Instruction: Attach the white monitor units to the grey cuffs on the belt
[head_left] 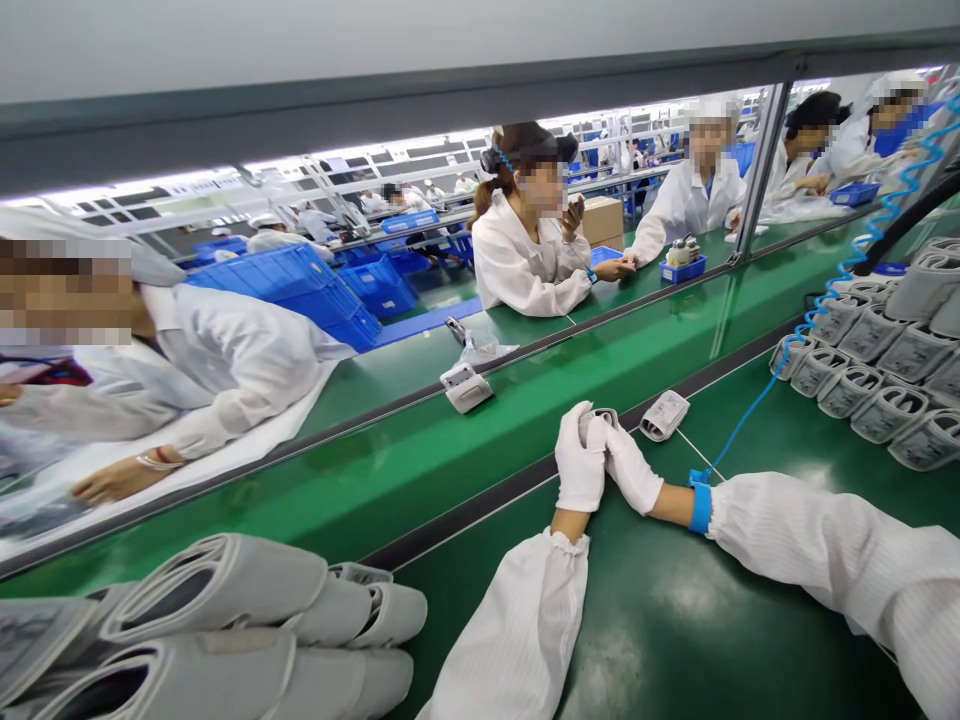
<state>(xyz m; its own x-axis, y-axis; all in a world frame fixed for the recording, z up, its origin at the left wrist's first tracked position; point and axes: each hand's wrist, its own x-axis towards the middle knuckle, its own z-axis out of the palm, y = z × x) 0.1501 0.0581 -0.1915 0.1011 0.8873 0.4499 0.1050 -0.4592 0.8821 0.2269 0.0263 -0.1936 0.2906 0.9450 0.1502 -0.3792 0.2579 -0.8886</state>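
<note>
My left hand (pixel 580 462) and my right hand (pixel 628 464), both in white gloves, close together around a rolled grey cuff (pixel 604 415). Most of that cuff is hidden by the gloves; only its top edge shows. A blue wrist strap with a coiled cord (pixel 784 345) circles my right wrist. Just right of my hands another rolled grey cuff (pixel 664 415) lies at the edge of the green worktop (pixel 675 610).
Rolled cuffs are stacked at the lower left (pixel 217 600) and at the right (pixel 892 370). A green belt (pixel 420 450) runs across ahead. Beyond it lie a grey cuff with a white part (pixel 466 387) and a blue tray of bottles (pixel 682 266). Co-workers in white sit opposite; a shelf hangs overhead.
</note>
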